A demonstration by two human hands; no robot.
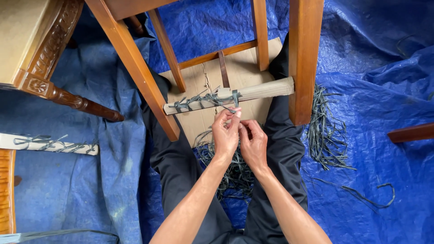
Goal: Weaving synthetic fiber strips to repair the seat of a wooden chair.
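Taking the paper-wrapped chair rail (253,91) as the marker: far to its left stands a carved dark table leg (68,97), and below that leg lies a second wrapped rail (49,143) bound with grey cord on the blue tarp (375,54). Closer, just left of the marker, a slanted chair leg (135,68) meets the rail's left end, where grey cord (199,100) winds around the wrapping.

Directly below the middle of the rail the left hand (224,135) pinches a thin grey strand between thumb and fingertips, the strand running up to the knot on the rail. The right hand (254,143) sits touching the left, just below and right of it, fingers curled inward (whether it grips the strand itself I cannot tell). Both hover over a loose heap of grey strips (226,176) between the person's dark trouser legs, with flat cardboard (244,72) behind the rail.

At the rail's right end rises a thick upright chair leg (304,58). Right of that, another pile of cut strips (327,131) lies on the tarp, and farther right a single curled strip (375,199).
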